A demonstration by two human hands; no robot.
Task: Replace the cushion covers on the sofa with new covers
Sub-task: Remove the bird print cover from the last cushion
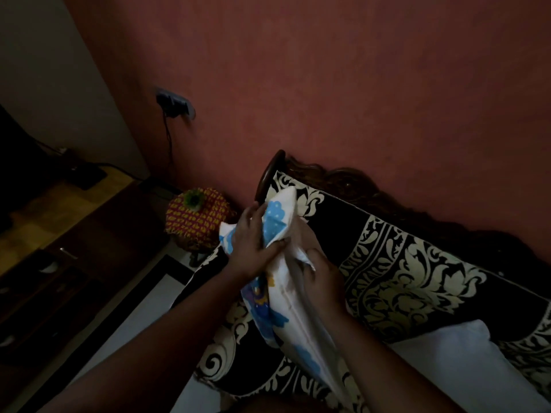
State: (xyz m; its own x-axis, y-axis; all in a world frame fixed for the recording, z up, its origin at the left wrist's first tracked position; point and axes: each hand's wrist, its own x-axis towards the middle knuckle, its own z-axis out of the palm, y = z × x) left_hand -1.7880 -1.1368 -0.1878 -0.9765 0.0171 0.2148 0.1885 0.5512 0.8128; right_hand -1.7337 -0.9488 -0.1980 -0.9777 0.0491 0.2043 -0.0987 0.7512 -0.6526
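Both hands grip one cushion [286, 311] in a white cover [278, 210] printed with blue shapes, above the sofa [396, 281] (black with cream floral pattern). The left hand [253, 248] grips the cover's upper end. The right hand [322, 281], just below and beside that grip, clutches the cover's edge. Beyond the left-hand grip stands a yellow-and-red patterned stool [198, 222]. A white cushion [465, 362] lies on the sofa below the right-hand grip.

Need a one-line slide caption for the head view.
Left hand and right hand grip a cartoon-print cushion cover over the black-and-cream patterned sofa.
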